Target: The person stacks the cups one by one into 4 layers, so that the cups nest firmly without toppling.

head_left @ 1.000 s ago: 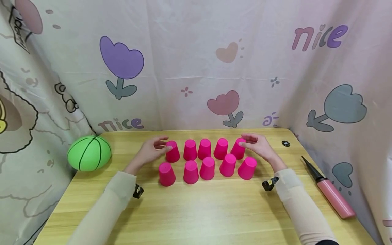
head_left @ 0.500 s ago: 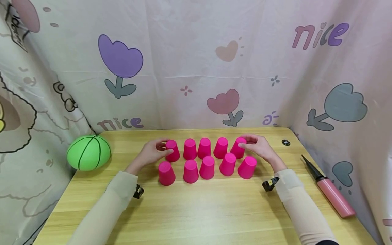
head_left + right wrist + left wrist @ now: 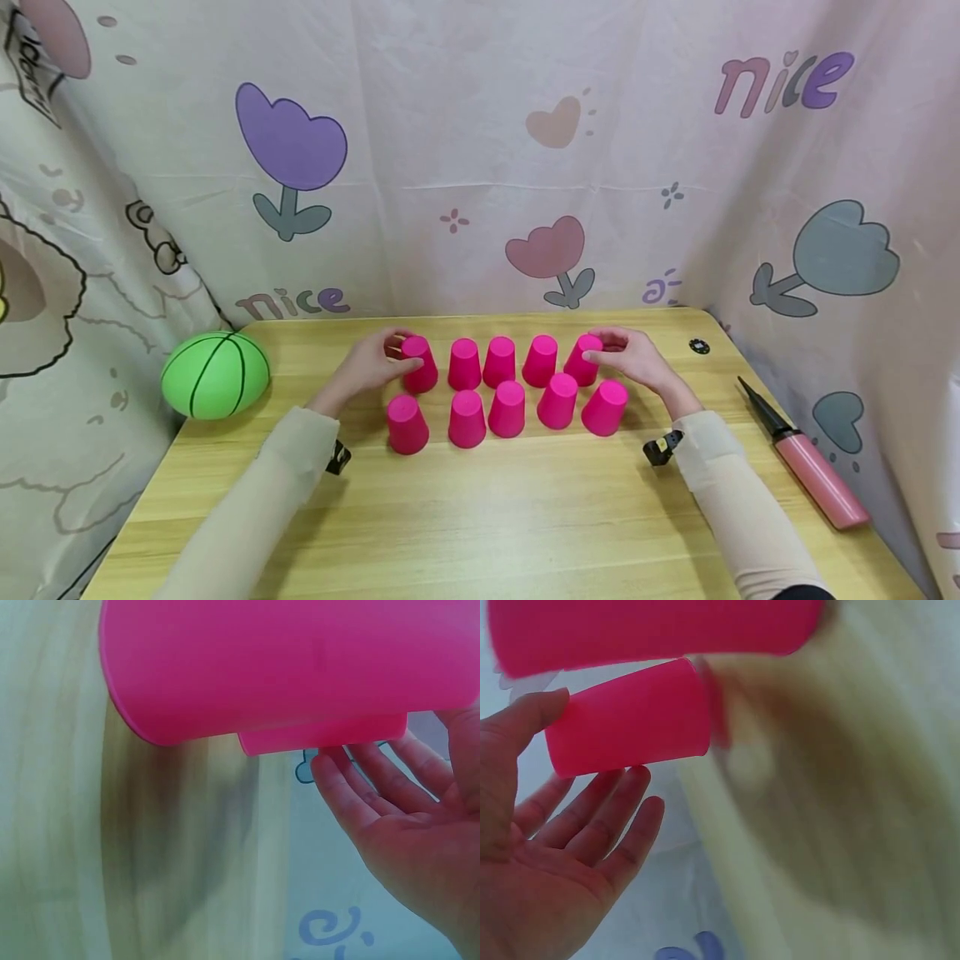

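Pink cups stand upside down in two rows on the wooden table. At the left end of the back row, my left hand point(image 3: 375, 363) holds a cup point(image 3: 419, 365) between thumb and fingers. The left wrist view shows the thumb on this cup point(image 3: 634, 720) near its narrow end, with the fingers along the opposite side. My right hand point(image 3: 628, 357) grips the back row's right-end cup point(image 3: 582, 362), thumb in front and fingers behind. In the right wrist view a nearer cup point(image 3: 292, 660) hides much of the gripped one and part of the thumb.
Between the held cups stand several more, such as a back-row cup point(image 3: 499, 363) and a front-row cup point(image 3: 507, 410). A green ball point(image 3: 215, 376) sits at the left edge. On the right lie a pink hand pump point(image 3: 819, 479) and a small black disc point(image 3: 699, 346). Behind hangs a printed curtain point(image 3: 420, 167).
My left hand has closed further round the back-left cup, which has shifted slightly left and away from me. The right hand stays at its cup, and the other cups keep their places.
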`<state>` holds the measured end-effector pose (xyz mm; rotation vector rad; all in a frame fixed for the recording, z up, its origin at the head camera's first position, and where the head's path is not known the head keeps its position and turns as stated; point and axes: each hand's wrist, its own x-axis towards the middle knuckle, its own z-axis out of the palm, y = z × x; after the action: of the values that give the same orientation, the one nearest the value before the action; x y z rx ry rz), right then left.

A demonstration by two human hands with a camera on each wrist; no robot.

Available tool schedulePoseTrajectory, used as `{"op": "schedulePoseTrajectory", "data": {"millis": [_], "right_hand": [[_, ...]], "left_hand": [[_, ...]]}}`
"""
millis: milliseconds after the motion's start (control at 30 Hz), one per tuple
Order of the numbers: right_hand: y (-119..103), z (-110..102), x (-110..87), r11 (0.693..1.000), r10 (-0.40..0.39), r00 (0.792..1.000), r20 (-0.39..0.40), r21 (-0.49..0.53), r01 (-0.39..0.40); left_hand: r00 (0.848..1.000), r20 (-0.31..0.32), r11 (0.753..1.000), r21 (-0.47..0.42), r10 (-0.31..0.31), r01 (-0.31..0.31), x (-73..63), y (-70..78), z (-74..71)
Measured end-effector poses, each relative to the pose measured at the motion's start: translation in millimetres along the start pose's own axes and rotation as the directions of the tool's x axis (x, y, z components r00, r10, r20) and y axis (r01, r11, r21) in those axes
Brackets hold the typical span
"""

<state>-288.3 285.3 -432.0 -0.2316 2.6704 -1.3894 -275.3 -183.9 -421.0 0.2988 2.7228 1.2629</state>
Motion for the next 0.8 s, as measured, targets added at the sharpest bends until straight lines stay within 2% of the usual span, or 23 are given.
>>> {"op": "schedulePoseTrajectory", "data": {"millis": [133,267,500,600,800], "right_hand": [[-2.1,-0.6,1.1,1.000,-0.013,1.000,0.007,-0.028,0.013],[-4.0,-0.4,1.2,0.998,-0.022,1.000,0.011,-0.063,0.023],[-6.1,-2.6,0.6,0.992,-0.028,1.000,0.012,-0.120,0.029],[-7.4,-2.7,1.8,0.990,-0.028,0.999,0.017,-0.140,0.030],[-11.3,-2.8,2.0,0.986,-0.046,0.998,0.033,-0.158,0.051]], "left_hand": [[1.000,-0.021,0.999,0.033,0.022,-0.021,8.4,15.4,-10.5],[0.998,-0.032,0.997,0.064,0.050,-0.048,22.4,34.9,-17.7],[0.999,-0.042,0.994,0.106,0.011,-0.006,52.4,62.5,-24.3],[0.999,-0.042,0.993,0.119,-0.019,0.024,64.5,68.2,-24.6],[0.997,-0.027,0.986,0.148,-0.067,0.070,85.9,69.3,-20.2]]}}
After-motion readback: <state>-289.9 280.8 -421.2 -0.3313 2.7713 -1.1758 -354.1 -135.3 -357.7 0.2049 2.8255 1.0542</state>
